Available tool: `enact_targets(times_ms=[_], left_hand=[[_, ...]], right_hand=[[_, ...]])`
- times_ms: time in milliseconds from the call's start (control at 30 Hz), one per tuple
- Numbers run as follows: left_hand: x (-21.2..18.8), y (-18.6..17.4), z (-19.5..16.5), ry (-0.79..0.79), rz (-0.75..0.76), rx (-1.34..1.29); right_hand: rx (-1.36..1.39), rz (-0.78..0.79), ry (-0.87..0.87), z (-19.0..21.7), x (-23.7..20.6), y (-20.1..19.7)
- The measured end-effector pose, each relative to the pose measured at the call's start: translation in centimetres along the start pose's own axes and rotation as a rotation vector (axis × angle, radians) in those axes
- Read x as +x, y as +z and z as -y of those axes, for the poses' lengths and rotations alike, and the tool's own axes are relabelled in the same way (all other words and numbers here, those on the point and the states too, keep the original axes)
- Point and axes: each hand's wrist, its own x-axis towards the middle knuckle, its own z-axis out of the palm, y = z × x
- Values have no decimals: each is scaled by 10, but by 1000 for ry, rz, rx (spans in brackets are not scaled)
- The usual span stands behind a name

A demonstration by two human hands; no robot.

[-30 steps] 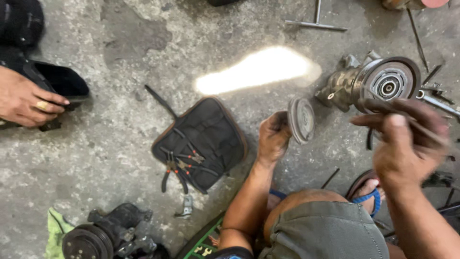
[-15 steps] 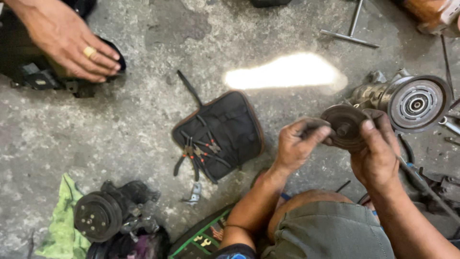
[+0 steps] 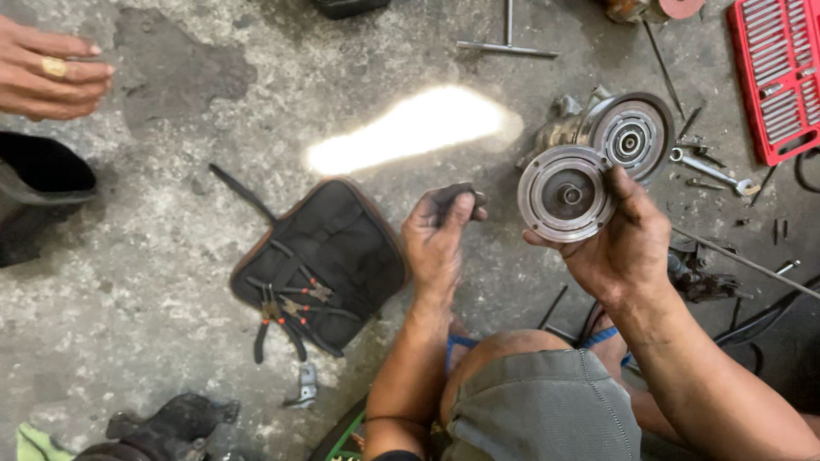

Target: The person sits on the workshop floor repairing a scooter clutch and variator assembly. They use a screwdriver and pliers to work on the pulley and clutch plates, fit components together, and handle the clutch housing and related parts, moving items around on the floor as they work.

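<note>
My right hand [image 3: 622, 243] grips a round grey metal clutch disc [image 3: 564, 193] by its rim, face up, just in front of a compressor with a pulley [image 3: 628, 137] lying on the concrete. My left hand [image 3: 440, 235] is curled beside it, fingers closed around a small dark part [image 3: 453, 198] that I cannot make out. Both hands are greasy. My bent knee in grey shorts [image 3: 538, 401] sits below them.
A black tool pouch with pliers [image 3: 320, 269] lies left of my left hand. Another person's hand with a ring [image 3: 51, 72] is at the top left above a black boot [image 3: 38, 192]. A red socket tray [image 3: 781, 72], a wrench [image 3: 713, 171], a T-handle tool [image 3: 508, 43] and another compressor [image 3: 162, 427] lie around.
My right hand now holds the disc alone, turned face up; my left hand has let go of it and drawn back. The other person's hand has moved away to the top left.
</note>
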Motion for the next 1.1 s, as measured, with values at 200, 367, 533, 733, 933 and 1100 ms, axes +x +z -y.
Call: enact_targets(times_ms=[200, 367, 533, 733, 933, 1100], left_hand=[[-6, 9, -13, 27, 77, -9], [-12, 18, -31, 110, 148, 65], [-16, 35, -50, 534, 257, 553], [-15, 52, -67, 668, 404, 869], [-11, 54, -69, 668, 482, 960], [-12, 50, -63, 707, 524, 1021]], right_hand=[[2, 10, 3, -4, 0, -3], [12, 15, 17, -5, 1, -4], [-29, 56, -12, -8, 2, -6], [48, 54, -19, -17, 2, -11], [-10, 34, -13, -21, -1, -16], [22, 26, -3, -23, 0, -16]])
